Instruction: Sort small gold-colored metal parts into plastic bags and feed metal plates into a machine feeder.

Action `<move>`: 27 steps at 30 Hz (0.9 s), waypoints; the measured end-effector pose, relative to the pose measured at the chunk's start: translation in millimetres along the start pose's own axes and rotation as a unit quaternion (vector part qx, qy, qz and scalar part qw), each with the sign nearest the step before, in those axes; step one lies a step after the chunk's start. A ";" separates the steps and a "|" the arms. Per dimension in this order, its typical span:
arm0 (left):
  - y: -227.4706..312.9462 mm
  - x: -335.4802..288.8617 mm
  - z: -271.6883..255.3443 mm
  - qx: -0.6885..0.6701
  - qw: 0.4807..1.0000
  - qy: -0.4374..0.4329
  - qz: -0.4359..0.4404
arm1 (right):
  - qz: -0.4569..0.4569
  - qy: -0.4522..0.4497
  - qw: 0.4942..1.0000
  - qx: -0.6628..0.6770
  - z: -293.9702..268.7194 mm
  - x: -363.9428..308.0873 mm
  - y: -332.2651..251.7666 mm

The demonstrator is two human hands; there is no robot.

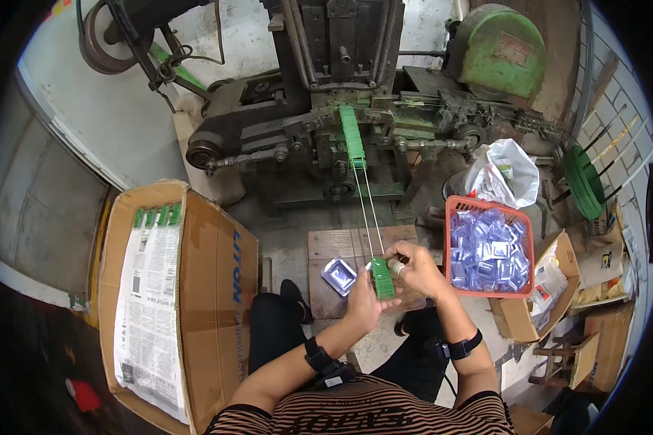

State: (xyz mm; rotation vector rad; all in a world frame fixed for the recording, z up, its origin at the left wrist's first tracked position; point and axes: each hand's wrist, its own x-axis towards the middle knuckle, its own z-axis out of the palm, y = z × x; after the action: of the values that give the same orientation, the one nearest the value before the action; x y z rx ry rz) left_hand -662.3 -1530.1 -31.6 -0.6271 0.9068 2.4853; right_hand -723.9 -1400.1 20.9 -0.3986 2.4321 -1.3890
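A short stack of thin green pieces [382,278] sits at the lower end of two thin metal rails [368,210]. My left hand [364,301] is closed round the stack from the left and below. From the right, my right hand [422,270] has its fingers bent against the stack's upper end and side; pale wraps cover some fingertips. Up the rails, a longer row of green pieces [352,136] comes out of the dark machine [341,65]. A clear bluish plastic tray [339,277] lies on the wooden board [326,246], left of my hands.
On the right stands a red basket [453,284] full of clear plastic trays, with a white bag [516,174] behind it. A tall cardboard box [214,290] on the left holds newspaper [151,312] and several green stacks. More cardboard boxes [608,341] sit at far right.
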 end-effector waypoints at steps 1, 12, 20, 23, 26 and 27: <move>0.8 1.9 -1.2 -0.004 1.000 -0.006 0.001 | -0.024 0.012 1.000 0.013 0.3 -2.2 -2.8; 13.1 2.9 -4.3 0.048 0.996 -0.009 -0.070 | -0.118 0.119 0.982 -0.085 24.1 -32.2 -1.6; -17.2 -29.2 -17.4 0.126 0.986 -0.055 -0.090 | -0.084 0.235 0.951 -0.181 41.4 -98.9 -32.9; 5.1 -70.4 -4.0 0.191 0.958 -0.140 -0.161 | -0.121 0.352 0.921 -0.112 22.0 -106.7 -14.4; 58.7 -104.8 7.2 0.264 0.942 -0.173 -0.111 | -0.013 0.381 0.919 -0.102 12.0 -92.3 40.3; 86.6 -115.4 8.7 0.307 0.928 -0.200 -0.064 | 0.019 0.335 0.934 -0.120 18.9 -83.8 36.1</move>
State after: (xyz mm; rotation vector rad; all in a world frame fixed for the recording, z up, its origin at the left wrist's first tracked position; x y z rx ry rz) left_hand -616.3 -1611.2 78.9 0.0321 1.3264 1.9382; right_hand -643.0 -1364.7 -8.7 0.1056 3.1494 -1.3704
